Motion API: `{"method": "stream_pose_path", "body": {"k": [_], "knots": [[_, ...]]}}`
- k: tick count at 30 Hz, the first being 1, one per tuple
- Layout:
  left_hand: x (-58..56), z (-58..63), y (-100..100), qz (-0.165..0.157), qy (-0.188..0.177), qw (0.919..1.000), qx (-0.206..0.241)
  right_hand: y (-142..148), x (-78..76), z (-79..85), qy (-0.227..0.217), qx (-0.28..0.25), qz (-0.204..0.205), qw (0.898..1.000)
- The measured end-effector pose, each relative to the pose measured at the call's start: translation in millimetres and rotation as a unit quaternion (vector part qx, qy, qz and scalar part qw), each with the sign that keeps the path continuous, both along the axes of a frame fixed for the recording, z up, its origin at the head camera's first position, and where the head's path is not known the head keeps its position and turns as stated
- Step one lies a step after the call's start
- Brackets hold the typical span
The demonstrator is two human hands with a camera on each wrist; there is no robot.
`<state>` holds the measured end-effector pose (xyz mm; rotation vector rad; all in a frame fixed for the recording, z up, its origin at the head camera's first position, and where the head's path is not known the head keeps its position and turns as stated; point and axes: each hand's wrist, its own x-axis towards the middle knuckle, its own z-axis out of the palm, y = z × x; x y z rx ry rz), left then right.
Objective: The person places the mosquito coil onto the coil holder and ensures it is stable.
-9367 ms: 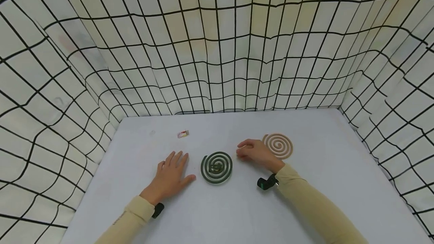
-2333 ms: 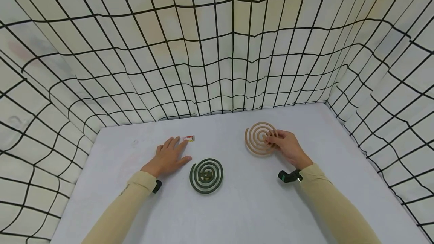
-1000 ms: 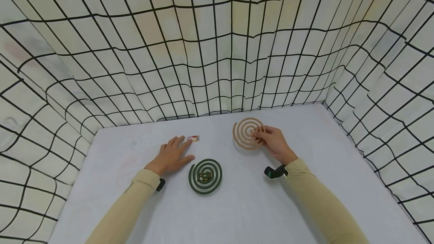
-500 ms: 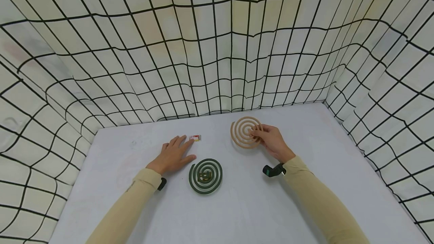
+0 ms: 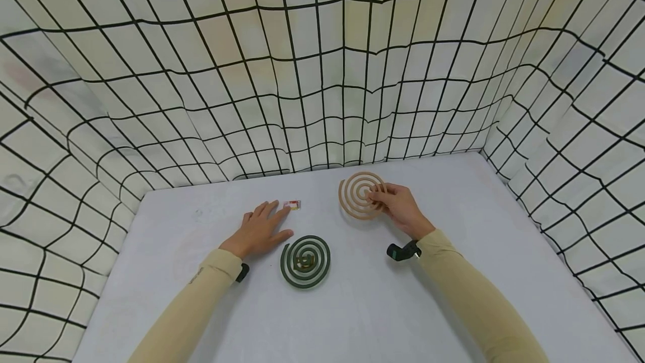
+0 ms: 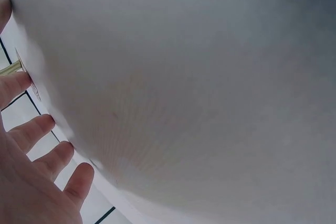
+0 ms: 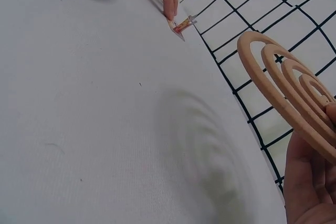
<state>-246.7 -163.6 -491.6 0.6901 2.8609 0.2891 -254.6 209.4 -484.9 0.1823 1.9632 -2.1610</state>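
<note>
My right hand (image 5: 403,209) pinches a tan mosquito coil (image 5: 346,206) between thumb and fingers. In the right wrist view the tan coil (image 7: 262,80) is raised off the table and tilted, with its shadow below. A green mosquito coil (image 5: 286,273) lies flat on the table; something small and brownish sits at its centre, too small to make out. My left hand (image 5: 257,234) rests on the table with fingers spread. Its index fingertip touches a small red, white and yellow packet (image 5: 293,204). In the left wrist view the packet (image 6: 35,88) is partly behind that finger.
The white table (image 5: 342,324) ends at the back against a black net (image 5: 322,94) hung before pale sheeting, which also closes off both sides. A dark camera (image 5: 400,252) is strapped at my right wrist, another dark device (image 5: 243,272) at my left.
The tan coil, flat on the table 9.4 s ago, is now held up and has shifted left. My left hand has reached forward to the packet, which has slid slightly right under its finger.
</note>
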Motion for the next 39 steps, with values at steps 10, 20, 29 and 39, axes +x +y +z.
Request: {"method": "stream_pose_path", "body": {"k": [10,20,29,39], "knots": [[-1.8,-1.2,2,-0.003,-0.001,1.0,-0.006,-5,-3.0,-1.7,-0.005,-0.001,0.0,1.0],[-4.9,-4.7,5,-0.014,0.002,0.9997,-0.021,-11,-3.1,0.6,0.001,-0.008,0.003,1.0],[-4.1,0.0,11,-0.016,-0.007,0.9996,-0.02,-13,-5.4,1.6,-0.005,-0.013,0.0,1.0],[-5.2,-0.7,15,-0.014,-0.016,0.9994,-0.028,-16,-6.9,3.4,-0.008,-0.024,-0.001,1.0]]}}
